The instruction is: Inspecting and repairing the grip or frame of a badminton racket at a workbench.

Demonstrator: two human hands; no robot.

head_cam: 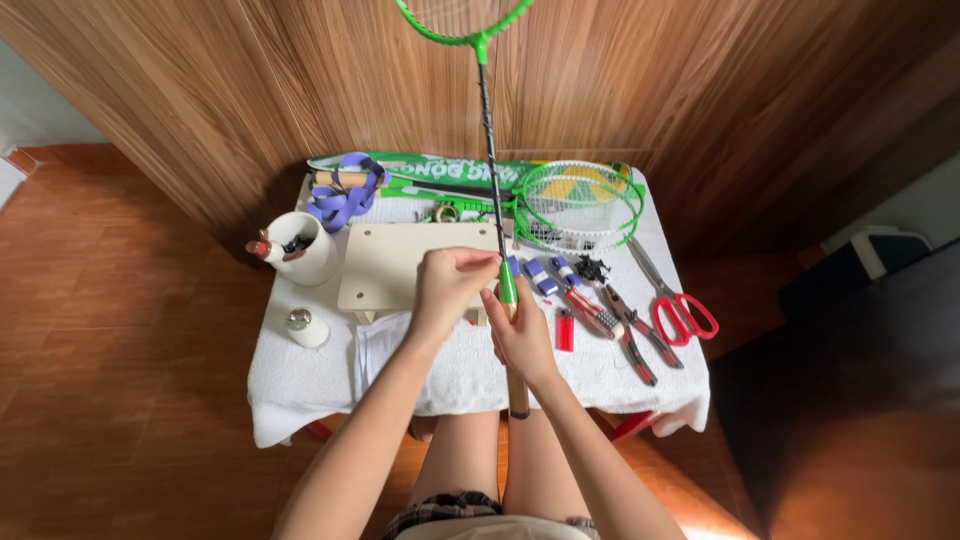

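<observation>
The bench [300, 385] under its white towel is my landmark. Above its front edge stands a green racket [487, 110], light, stiff, best gripped at the wooden handle. Right hand [520, 335] is wrapped around that handle; left hand [447, 283] pinches closed at the handle top.

Soft, even daylight; white cloth [460, 375] brightest; warm sunlit patch on the floor [850, 480] lower right; sharp focus; wide-angle bending at the edges.
</observation>
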